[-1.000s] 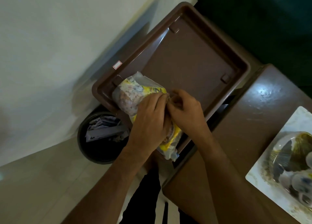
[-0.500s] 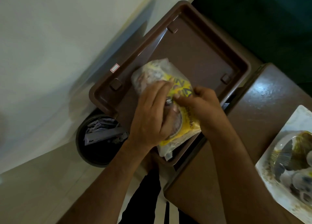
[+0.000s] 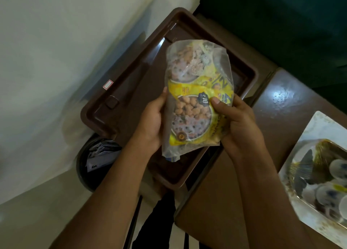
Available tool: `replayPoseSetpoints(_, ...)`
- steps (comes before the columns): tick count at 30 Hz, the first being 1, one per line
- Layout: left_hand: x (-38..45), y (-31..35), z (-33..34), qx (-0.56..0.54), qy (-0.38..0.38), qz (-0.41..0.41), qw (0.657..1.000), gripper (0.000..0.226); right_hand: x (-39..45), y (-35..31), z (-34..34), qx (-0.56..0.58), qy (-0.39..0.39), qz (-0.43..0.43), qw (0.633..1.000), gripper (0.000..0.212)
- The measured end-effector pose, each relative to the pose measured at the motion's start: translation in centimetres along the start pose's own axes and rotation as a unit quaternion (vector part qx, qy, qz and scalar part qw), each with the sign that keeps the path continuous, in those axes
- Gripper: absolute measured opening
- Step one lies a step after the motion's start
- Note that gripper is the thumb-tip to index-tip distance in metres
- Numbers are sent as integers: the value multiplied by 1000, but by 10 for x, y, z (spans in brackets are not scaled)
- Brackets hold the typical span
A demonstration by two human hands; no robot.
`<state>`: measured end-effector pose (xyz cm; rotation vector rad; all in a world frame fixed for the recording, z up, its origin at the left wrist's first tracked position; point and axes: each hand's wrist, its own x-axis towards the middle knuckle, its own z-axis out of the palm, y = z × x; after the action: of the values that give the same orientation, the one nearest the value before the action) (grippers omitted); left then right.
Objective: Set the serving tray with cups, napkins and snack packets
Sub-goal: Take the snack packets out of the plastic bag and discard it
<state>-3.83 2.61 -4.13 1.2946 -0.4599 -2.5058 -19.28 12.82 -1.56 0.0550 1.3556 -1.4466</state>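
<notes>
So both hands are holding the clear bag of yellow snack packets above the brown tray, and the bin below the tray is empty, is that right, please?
Not quite: the bin is not empty; the head view shows crumpled paper inside it. The rest stands: the left hand and right hand hold the clear bag of yellow snack packets above the brown tray.

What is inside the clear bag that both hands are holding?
Inside the clear bag are yellow snack packets printed with pictures of snacks. How many cannot be told: they overlap, and the left hand and right hand cover the sides.
</notes>
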Motion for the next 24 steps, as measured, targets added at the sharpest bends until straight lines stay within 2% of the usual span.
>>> replayPoseSetpoints(3,5,3,7,34,25,35,999,51,0,-3,-7,-17,22,-22,999,54)
replayPoseSetpoints(9,11,3,7,53,126,93,986,23,0,-9,-26,-48,76,-65,994,47)
replayPoseSetpoints(14,13,0,13,163,226,146,949,47,-3,-12,-33,-77,118,-95,985,46)
replayPoseSetpoints(15,14,-1,13,163,234,151,947,44,-3,-13,-34,-82,129,-99,983,45)
replayPoseSetpoints(19,19,2,7,135,240,159,948,7,-1,-19,-40,-88,176,-109,974,43)
replayPoseSetpoints(21,23,1,4,168,269,171,933,11,0,-22,-43,-96,185,-114,971,43)
replayPoseSetpoints(24,30,-6,3,268,319,214,884,24,-1,-24,-45,-119,190,-118,967,45)
